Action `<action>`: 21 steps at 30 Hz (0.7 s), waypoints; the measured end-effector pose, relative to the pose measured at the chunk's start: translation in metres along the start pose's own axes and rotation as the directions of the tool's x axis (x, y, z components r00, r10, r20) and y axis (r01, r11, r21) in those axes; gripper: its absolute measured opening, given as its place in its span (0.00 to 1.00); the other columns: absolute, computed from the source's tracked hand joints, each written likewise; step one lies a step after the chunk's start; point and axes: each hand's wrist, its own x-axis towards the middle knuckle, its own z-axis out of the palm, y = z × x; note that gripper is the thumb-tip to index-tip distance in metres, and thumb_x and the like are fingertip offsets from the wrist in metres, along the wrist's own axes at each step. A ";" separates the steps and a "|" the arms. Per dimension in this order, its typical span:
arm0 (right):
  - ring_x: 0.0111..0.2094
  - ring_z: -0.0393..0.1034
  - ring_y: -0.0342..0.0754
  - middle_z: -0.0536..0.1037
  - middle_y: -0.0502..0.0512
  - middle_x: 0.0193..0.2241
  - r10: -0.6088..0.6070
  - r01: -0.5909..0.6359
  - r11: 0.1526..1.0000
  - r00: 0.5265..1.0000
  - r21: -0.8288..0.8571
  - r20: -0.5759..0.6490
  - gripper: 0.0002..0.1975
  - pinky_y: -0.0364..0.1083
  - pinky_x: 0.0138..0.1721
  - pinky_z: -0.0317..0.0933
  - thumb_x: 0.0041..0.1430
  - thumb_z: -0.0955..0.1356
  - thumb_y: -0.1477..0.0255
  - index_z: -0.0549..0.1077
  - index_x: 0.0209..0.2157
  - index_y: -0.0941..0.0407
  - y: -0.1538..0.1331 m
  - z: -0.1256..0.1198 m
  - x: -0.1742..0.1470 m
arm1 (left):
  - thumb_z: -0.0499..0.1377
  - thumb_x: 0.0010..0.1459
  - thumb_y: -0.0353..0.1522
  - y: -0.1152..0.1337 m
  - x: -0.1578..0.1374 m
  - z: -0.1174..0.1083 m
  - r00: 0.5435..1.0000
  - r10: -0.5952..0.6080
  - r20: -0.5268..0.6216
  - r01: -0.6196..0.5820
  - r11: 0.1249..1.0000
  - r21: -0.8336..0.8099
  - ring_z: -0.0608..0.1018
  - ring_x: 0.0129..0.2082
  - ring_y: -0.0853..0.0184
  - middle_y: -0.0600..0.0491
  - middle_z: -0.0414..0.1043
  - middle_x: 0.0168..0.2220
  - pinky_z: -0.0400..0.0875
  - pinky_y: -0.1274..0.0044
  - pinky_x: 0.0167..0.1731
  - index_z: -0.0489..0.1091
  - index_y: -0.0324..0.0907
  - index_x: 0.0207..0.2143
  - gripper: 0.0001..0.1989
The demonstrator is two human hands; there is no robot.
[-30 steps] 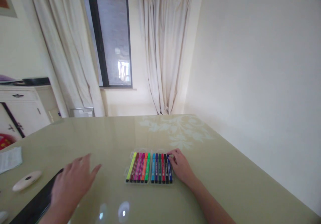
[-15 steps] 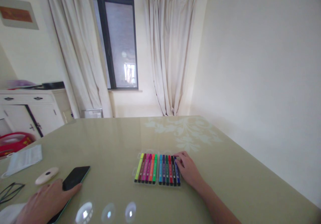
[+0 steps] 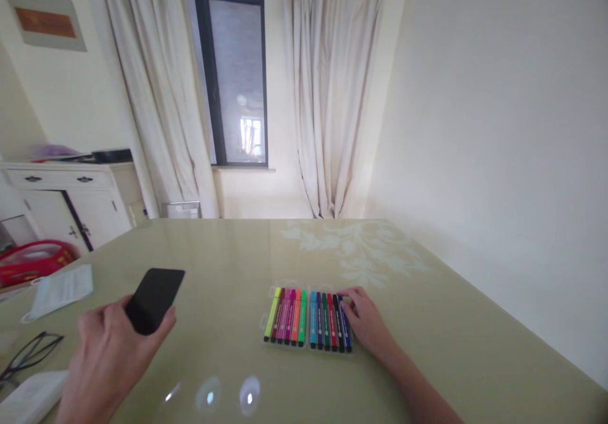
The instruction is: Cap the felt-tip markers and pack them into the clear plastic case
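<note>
My left hand [image 3: 107, 354] holds a dark smartphone [image 3: 154, 297] raised above the table, thumb on one side and fingers on the other. An opened clear plastic marker case [image 3: 308, 332] lies flat ahead of me. Its left half holds yellow, brown, pink, purple, orange and green markers [image 3: 287, 316]; its right half has light blue to dark blue ones [image 3: 327, 322]. My right hand [image 3: 368, 322] rests at the case's right edge, fingers bent over its upper right corner beside the dark blue marker. Exactly how the fingertips grip is partly hidden.
The glossy table [image 3: 228, 265] carries a pale blue face mask [image 3: 64, 291], black-framed glasses [image 3: 33, 354] and a white object [image 3: 35, 395] at left. A red basket [image 3: 38, 262] and a white cabinet [image 3: 99, 205] stand beyond. A wall [image 3: 498, 158] runs along the right.
My left hand has lifted the phone off the table and tilted it up. My right hand stays at the marker case. The view has shifted slightly left.
</note>
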 end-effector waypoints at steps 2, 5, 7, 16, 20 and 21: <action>0.43 0.73 0.51 0.75 0.59 0.45 0.004 -0.004 1.000 1.000 -0.001 0.001 0.13 0.50 0.51 0.65 0.65 0.62 0.72 0.76 0.45 0.54 0.001 0.000 0.000 | 0.57 0.50 0.59 -0.001 0.003 0.002 0.997 0.018 -0.074 -0.021 0.999 -0.034 0.78 0.50 0.42 0.38 0.65 0.54 0.78 0.57 0.41 0.61 0.40 0.61 0.43; 0.41 0.73 0.51 0.75 0.59 0.45 0.009 -0.009 1.000 1.000 0.000 0.006 0.13 0.50 0.50 0.65 0.65 0.61 0.72 0.76 0.45 0.54 0.000 0.000 0.000 | 0.59 0.49 0.59 0.005 -0.002 -0.009 0.983 0.026 -0.183 -0.040 0.996 -0.075 0.75 0.53 0.42 0.40 0.66 0.55 0.78 0.56 0.44 0.60 0.43 0.62 0.44; 0.41 0.74 0.51 0.75 0.59 0.45 0.010 -0.010 1.000 1.000 0.003 0.009 0.14 0.50 0.50 0.65 0.66 0.61 0.71 0.76 0.46 0.54 0.000 -0.001 0.000 | 0.59 0.49 0.58 0.013 -0.008 -0.020 0.975 0.020 -0.222 -0.045 0.993 -0.108 0.75 0.54 0.41 0.41 0.65 0.56 0.78 0.55 0.44 0.61 0.44 0.62 0.44; 0.44 0.74 0.52 0.76 0.60 0.45 0.018 -0.018 1.000 1.000 0.000 0.011 0.15 0.49 0.50 0.65 0.65 0.61 0.71 0.76 0.46 0.54 0.001 0.000 0.001 | 0.57 0.54 0.54 0.034 -0.022 -0.043 0.930 0.095 -0.356 -0.196 0.946 -0.259 0.66 0.62 0.39 0.42 0.65 0.57 0.69 0.50 0.58 0.60 0.45 0.64 0.40; 0.46 0.73 0.53 0.76 0.60 0.46 0.010 -0.010 1.000 1.000 0.006 0.010 0.15 0.50 0.51 0.65 0.66 0.61 0.70 0.76 0.47 0.53 0.003 0.001 0.001 | 0.58 0.53 0.53 0.032 -0.023 -0.043 0.925 0.105 -0.364 -0.204 0.948 -0.243 0.67 0.61 0.37 0.40 0.66 0.55 0.70 0.49 0.56 0.61 0.41 0.62 0.40; 0.46 0.73 0.52 0.76 0.59 0.46 0.010 -0.010 1.000 1.000 0.007 0.010 0.14 0.50 0.51 0.65 0.65 0.61 0.70 0.76 0.47 0.53 0.004 0.001 0.001 | 0.58 0.53 0.54 0.032 -0.023 -0.043 0.923 0.108 -0.370 -0.206 0.950 -0.236 0.67 0.60 0.37 0.40 0.67 0.54 0.70 0.49 0.56 0.62 0.41 0.62 0.40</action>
